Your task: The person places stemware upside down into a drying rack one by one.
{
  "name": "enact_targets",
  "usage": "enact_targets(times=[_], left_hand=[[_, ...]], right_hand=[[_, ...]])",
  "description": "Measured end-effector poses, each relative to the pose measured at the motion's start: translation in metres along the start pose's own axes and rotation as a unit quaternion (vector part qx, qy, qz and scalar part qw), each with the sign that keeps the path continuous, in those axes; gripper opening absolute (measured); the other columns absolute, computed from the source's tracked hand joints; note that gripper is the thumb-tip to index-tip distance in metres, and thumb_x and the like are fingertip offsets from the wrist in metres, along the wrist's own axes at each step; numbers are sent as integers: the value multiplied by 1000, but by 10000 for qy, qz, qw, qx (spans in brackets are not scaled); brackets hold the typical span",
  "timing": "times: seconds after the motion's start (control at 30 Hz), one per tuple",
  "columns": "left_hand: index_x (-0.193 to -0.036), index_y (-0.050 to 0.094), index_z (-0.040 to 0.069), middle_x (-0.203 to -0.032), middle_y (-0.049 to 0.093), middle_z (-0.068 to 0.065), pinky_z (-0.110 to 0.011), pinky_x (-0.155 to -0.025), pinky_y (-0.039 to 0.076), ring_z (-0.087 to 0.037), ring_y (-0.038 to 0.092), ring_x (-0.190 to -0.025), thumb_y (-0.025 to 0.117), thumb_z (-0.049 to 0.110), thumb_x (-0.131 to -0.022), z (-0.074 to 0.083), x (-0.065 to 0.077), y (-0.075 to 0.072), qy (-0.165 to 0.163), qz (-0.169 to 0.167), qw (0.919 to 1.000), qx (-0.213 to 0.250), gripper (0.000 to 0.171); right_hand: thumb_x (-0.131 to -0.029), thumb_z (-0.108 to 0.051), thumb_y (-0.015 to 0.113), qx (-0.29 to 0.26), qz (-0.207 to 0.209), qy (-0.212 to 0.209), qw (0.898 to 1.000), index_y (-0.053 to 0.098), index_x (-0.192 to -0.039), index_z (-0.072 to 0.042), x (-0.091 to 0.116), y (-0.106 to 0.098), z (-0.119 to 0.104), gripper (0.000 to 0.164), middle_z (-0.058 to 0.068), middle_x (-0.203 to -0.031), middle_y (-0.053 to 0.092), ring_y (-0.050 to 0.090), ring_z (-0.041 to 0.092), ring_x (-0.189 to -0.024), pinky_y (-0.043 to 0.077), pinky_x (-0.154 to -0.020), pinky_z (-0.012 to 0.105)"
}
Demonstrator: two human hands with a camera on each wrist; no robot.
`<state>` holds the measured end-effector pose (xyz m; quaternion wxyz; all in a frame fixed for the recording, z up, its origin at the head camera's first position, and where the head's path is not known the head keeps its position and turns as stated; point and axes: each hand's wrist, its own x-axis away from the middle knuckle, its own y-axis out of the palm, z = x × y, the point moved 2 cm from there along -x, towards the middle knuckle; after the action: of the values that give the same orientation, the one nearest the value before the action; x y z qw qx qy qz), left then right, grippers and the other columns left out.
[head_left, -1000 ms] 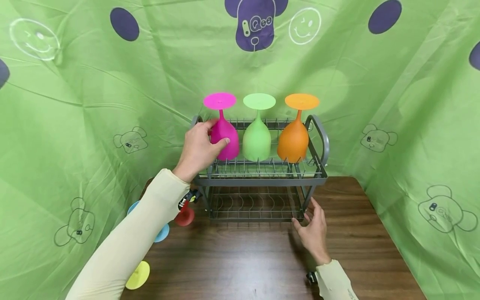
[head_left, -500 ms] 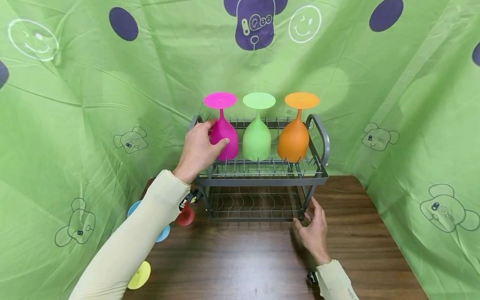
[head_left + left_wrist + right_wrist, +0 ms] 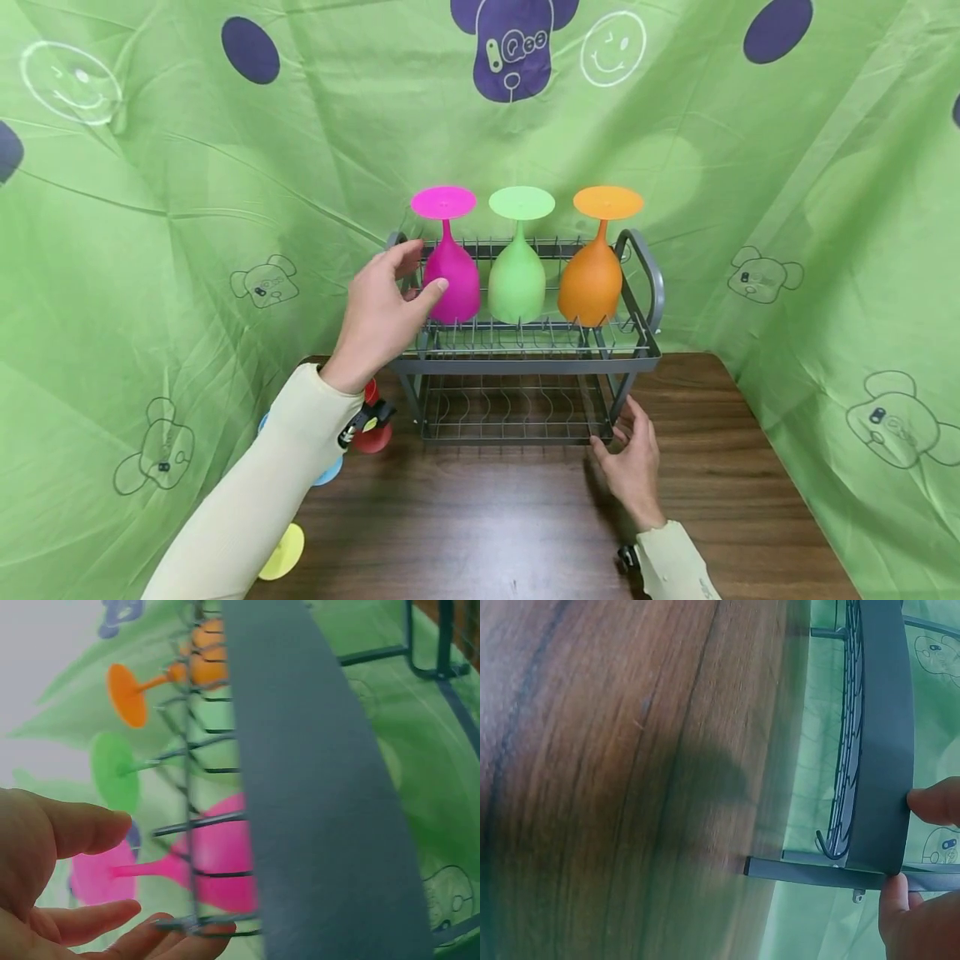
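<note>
A pink goblet (image 3: 459, 298) stands upside down at the left of the dark grey dish rack's (image 3: 525, 365) upper tier. To its right, a light green goblet (image 3: 517, 287) and an orange goblet (image 3: 590, 287) are inverted in the same row. My left hand (image 3: 377, 315) is beside the pink goblet, thumb and fingers spread apart; the left wrist view shows a gap between thumb and goblet. At the lower tier's front right corner, my right hand (image 3: 633, 471) grips the rack, thumb on the front bar (image 3: 881, 750) and fingers at the leg.
Left of the rack on the wooden table (image 3: 480, 517) lie a red goblet (image 3: 372, 439), blue pieces (image 3: 327, 472) and a yellow disc-shaped base (image 3: 282, 552), partly hidden by my left arm. A green printed cloth (image 3: 187, 208) encloses the table on the visible sides.
My left hand has let go of the pink goblet and drawn back slightly to the left, its fingers spreading. The goblet stays in place on the rack. My right hand keeps its hold.
</note>
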<state>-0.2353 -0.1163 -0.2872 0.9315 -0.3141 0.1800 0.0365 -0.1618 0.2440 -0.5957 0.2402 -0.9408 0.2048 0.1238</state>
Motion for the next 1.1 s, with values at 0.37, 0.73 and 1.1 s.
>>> enact_targets(times=[0.37,0.73,1.1], left_hand=[[-144,61,23,-141,67,1,-36,-102,61,-16,64,-129,79,31,-96,7,43,-40,-104,404,9952,884,53],[-143,62,26,-136,67,9,-17,-97,57,-6,62,-125,82,24,-94,-13,96,-52,-231,889,9929,757,52],[-141,64,15,-134,64,4,-9,-95,54,-8,60,-121,86,15,-89,-76,136,-28,-852,1733,9782,762,57]], right_hand=[[-75,13,87,-40,8,-21,10000,41,-158,-6,-1,-1,0,97,22,-139,55,64,37,-123,48,-95,1],[-76,11,87,24,-86,-31,10000,40,-159,-7,1,0,1,97,22,-139,55,62,38,-125,48,-96,2],[-78,9,87,87,-89,-5,9999,39,-160,-7,2,0,4,97,22,-140,54,61,37,-127,47,-97,2]])
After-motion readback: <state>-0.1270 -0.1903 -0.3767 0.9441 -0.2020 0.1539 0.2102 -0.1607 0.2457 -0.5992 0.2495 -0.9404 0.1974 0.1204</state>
